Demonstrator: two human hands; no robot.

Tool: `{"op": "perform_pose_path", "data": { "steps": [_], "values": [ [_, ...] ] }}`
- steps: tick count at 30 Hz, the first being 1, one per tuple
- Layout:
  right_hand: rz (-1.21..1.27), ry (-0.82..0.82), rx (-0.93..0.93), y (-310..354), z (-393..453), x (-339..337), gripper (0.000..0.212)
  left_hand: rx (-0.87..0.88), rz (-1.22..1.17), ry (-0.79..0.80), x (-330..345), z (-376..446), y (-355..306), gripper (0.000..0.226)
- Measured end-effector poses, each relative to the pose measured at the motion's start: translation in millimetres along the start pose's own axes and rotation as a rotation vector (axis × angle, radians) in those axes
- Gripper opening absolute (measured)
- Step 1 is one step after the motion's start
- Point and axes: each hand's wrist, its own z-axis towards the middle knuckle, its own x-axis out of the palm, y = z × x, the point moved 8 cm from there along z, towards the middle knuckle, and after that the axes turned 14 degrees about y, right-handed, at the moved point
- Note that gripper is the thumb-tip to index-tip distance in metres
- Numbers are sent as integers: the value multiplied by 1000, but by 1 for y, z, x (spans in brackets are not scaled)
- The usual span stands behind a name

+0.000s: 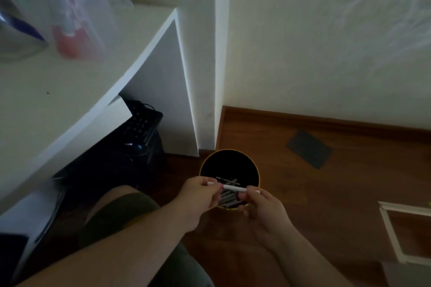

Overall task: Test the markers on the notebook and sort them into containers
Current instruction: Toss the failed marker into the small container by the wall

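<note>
Both hands' fingers (215,190) pinch marker (234,188) ends, above bin (229,178).

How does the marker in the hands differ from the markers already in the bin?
The held marker is white and lit; the markers in the bin look grey in shadow. It is pinched level between the left hand and right hand above the round bin; the others lie crisscrossed at the bottom. All are slim sticks.
</note>
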Motion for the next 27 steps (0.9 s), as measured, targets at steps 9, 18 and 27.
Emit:
{"op": "perform_pose_path", "data": {
  "steps": [9, 18, 27],
  "values": [
    [-146, 61, -98, 68, -7, 59, 37, 192, -4, 36, -19, -63, -85, 58],
    [-436, 863, -410, 135, -141, 398, 15, 866, 285, -52, -150, -307, -225, 33],
    [-845, 1089, -229, 2, -127, 650, 13, 618, 414, -905, -451, -392, -167, 19]
  ]
}}
